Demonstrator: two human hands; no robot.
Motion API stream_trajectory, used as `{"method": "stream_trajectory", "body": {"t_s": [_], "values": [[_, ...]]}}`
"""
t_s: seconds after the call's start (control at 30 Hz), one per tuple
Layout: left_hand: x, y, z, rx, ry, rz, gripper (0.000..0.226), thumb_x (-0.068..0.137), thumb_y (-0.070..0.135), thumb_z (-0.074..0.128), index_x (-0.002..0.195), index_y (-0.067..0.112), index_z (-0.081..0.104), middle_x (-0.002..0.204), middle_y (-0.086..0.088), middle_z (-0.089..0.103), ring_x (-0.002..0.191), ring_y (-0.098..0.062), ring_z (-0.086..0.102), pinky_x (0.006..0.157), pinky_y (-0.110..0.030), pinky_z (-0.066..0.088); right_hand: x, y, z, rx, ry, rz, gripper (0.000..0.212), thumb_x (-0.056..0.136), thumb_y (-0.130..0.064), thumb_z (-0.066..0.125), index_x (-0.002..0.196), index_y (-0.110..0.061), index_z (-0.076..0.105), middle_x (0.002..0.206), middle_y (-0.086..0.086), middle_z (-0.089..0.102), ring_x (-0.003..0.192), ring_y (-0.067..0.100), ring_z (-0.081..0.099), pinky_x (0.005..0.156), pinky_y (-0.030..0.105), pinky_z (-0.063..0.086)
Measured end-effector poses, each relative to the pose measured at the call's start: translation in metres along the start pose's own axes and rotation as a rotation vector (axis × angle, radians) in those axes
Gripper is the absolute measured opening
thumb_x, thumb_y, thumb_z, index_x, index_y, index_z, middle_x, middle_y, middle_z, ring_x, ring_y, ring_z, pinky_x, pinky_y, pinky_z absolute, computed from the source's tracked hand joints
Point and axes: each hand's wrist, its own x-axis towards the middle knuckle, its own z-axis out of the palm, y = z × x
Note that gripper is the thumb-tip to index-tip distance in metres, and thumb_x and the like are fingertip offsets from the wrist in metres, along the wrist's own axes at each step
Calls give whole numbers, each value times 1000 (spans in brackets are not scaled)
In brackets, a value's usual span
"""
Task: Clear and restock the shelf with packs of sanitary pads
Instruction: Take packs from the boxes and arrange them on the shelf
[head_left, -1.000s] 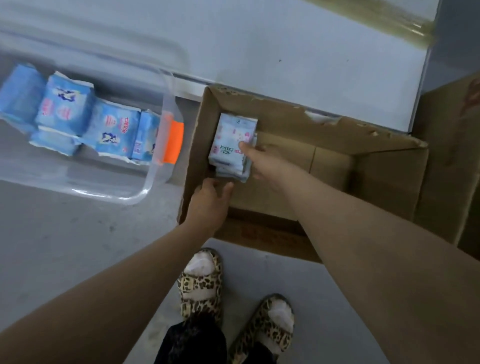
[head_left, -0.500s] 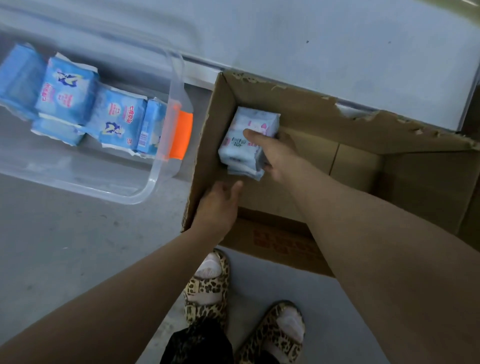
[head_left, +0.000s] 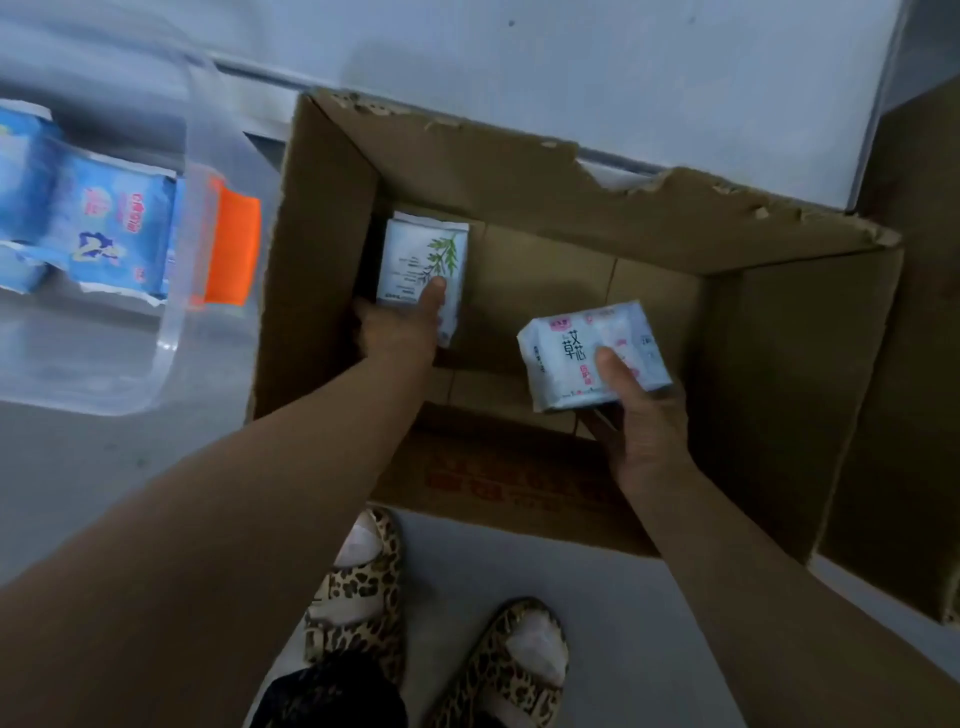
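An open cardboard box (head_left: 545, 192) stands on the floor in front of me. Inside it at the left, my left hand (head_left: 400, 327) grips a white pad pack with a green leaf print (head_left: 421, 254), thumb on its face. My right hand (head_left: 639, 410) holds a second white pad pack with pink print (head_left: 571, 348), lifted over the middle of the box, thumb on top. To the left, a clear plastic bin (head_left: 171, 332) with an orange latch (head_left: 234, 244) holds several blue pad packs (head_left: 114, 228).
A pale wall or cabinet face (head_left: 571, 67) runs behind the box. Another piece of brown cardboard (head_left: 904, 312) stands at the right. My feet in leopard-print slippers (head_left: 358, 587) are on the grey floor just before the box.
My right hand has lifted the top pack away to the right. My left hand has moved from the box's front edge into the box and taken hold of the leaf-print pack underneath.
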Motion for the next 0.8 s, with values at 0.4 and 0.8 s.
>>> {"method": "stream_trajectory", "body": {"t_s": [0.4,0.8], "values": [[-7,-9,-4,-48,-121,-21,107,35,51,98,125,12,54,111,-1,68,92,-18,68,77,-37,60,-15,-5,-7,59,101,64,72,66,-20,87,131,-20,57,114,4,74,98,21,74,85,43,62],[-157,32,-111,-126,-359,-88,63,72,59,78,119,19,65,106,-3,75,93,-21,74,67,-33,58,-146,-76,3,51,67,154,51,80,-19,84,127,-18,64,116,4,74,104,20,72,88,37,61]]}}
